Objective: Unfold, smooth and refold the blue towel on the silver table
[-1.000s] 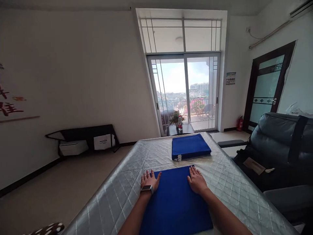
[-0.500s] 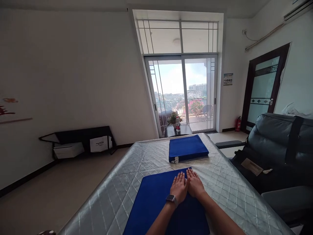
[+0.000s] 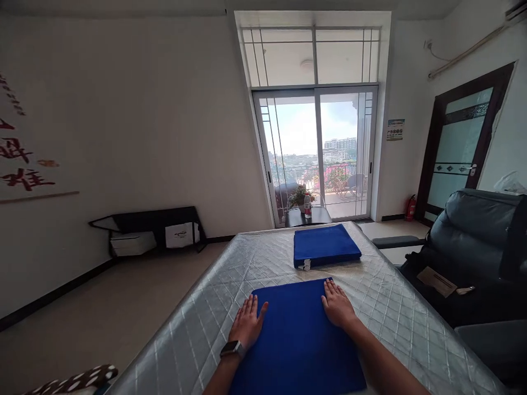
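Observation:
A flat blue cloth piece (image 3: 294,337) lies in front of me on the silver quilted surface (image 3: 206,307). My left hand (image 3: 248,321), with a watch on the wrist, rests flat at the cloth's upper left edge, thumb held apart. On the upper right edge my right hand (image 3: 337,304) lies flat with its fingers stretched out. Neither hand grips anything. Beyond the cloth sits a thicker folded blue cloth bundle (image 3: 326,244) with a white tag on its near left corner.
At the right stands a dark leather armchair (image 3: 473,236) with a bag on it. A small black table (image 3: 296,218) holding a plant and a bottle stands past the far edge. A brown dotted cloth (image 3: 88,378) shows at lower left.
My left hand has slid left across the cloth, away from my right hand, to its left edge. My right hand stays at the upper right corner. The view has shifted slightly left.

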`<state>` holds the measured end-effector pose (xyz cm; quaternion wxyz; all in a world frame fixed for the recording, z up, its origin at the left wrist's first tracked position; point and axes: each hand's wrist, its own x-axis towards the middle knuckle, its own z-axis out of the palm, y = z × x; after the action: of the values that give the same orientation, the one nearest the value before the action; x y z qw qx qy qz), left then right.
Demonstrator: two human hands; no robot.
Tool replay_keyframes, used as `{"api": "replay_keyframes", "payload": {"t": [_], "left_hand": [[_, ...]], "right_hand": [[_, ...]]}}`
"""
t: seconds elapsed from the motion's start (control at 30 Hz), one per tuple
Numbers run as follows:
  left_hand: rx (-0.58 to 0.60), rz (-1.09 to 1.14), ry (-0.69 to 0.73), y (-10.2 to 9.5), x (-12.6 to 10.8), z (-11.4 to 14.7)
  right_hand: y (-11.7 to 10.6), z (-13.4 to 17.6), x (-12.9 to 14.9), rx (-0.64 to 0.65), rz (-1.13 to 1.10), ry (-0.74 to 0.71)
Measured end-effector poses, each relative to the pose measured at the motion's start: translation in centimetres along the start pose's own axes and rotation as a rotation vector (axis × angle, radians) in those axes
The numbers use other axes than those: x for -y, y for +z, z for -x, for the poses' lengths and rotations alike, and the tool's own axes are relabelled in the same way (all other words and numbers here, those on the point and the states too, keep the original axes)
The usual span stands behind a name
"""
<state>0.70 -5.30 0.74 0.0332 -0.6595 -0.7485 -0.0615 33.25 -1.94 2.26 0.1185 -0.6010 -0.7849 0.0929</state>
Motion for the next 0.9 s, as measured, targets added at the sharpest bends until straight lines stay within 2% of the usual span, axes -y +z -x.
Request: {"api": "replay_keyframes", "payload": {"t": [0.13,0.3,0.67,0.9], "left_hand": [[0.092,0.059,-0.066,-1.1,-0.5,0.3],[0.066,0.085,-0.041,-1.2,-0.5,0.4],[-0.033,0.135,-0.024,1.0,0.4,-0.4],[0.036,0.135,-0.044,-0.3,0.0,0.1]], "right_hand": [[0.0,-0.1,0.1,0.009,0.027,0.005],[-0.2,-0.2,0.4,0.024,0.035,0.017],[-0.4,-0.4,0.3,0.014,0.048,-0.014],[-0.2,-1.0,0.0,0.003,0.02,0.011]]}}
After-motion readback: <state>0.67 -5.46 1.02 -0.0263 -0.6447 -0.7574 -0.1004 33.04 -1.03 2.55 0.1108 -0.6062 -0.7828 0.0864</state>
